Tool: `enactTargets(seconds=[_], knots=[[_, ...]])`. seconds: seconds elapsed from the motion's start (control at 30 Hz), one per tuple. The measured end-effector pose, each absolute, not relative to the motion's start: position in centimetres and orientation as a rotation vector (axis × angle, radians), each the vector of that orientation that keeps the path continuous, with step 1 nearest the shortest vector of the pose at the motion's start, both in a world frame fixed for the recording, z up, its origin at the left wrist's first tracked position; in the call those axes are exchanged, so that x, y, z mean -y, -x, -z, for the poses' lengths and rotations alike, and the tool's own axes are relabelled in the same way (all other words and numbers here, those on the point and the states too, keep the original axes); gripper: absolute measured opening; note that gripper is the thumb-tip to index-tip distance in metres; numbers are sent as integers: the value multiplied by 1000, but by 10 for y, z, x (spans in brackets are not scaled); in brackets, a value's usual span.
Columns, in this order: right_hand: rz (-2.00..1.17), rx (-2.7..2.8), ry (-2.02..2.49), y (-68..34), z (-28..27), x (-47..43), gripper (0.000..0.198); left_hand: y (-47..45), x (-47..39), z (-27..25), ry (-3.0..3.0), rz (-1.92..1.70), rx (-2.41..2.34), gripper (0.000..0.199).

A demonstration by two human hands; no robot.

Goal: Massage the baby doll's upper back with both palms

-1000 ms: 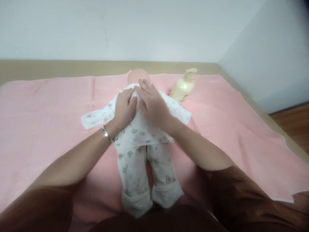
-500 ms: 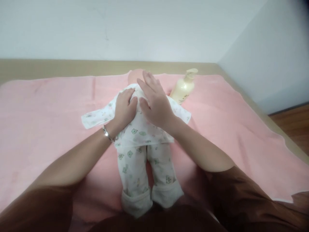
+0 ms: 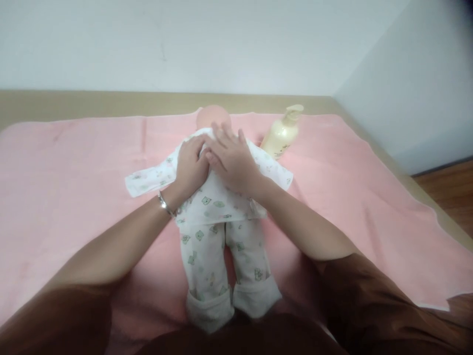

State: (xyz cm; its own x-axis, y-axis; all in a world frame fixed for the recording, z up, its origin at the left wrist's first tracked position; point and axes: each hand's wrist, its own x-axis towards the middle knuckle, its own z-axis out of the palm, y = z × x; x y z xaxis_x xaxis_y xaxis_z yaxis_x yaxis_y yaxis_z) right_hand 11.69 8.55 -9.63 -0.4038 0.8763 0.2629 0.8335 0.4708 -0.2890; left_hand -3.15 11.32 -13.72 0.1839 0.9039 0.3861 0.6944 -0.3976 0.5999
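A baby doll (image 3: pixel 218 204) lies lengthwise before me in a white top and trousers with a small printed pattern. Its bald head (image 3: pixel 213 117) points away from me, and its trouser cuffs are turned up. My left hand (image 3: pixel 192 165) rests flat on the upper body, on the left side. My right hand (image 3: pixel 234 160) lies on the right side of the upper body with its fingers stretched out, its thumb and fingertips meeting the left hand. Neither hand grips anything. Part of the doll's upper body is hidden under both hands.
A pink cloth (image 3: pixel 74 197) covers the wooden-coloured surface (image 3: pixel 111 103) under the doll. Right of the doll's head, a cream pump bottle (image 3: pixel 281 135) leans on the cloth. White walls (image 3: pixel 236 44) stand behind and to the right.
My right hand has come down from a raised, tilted pose onto the doll's upper body, uncovering more of its head. The left hand has stayed in place.
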Motion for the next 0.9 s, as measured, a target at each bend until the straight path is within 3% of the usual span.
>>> enactTargets(seconds=[0.23,0.53,0.73,0.9], knots=[[-305,2443,1453,-125,70,-82,51,29,-114,138,-2033,-1100,-1596,40],[376,1780,1637,-192,20,-106,64,26,-109,131,-1994,-1087,-1618,39],[79,1825,1770,-205,43,-136,59,28,-113,134,-1989,-1086,-1602,41],[178,1846,1817,-201,50,-143,46,27,-112,133,-1982,-1088,-1605,41]])
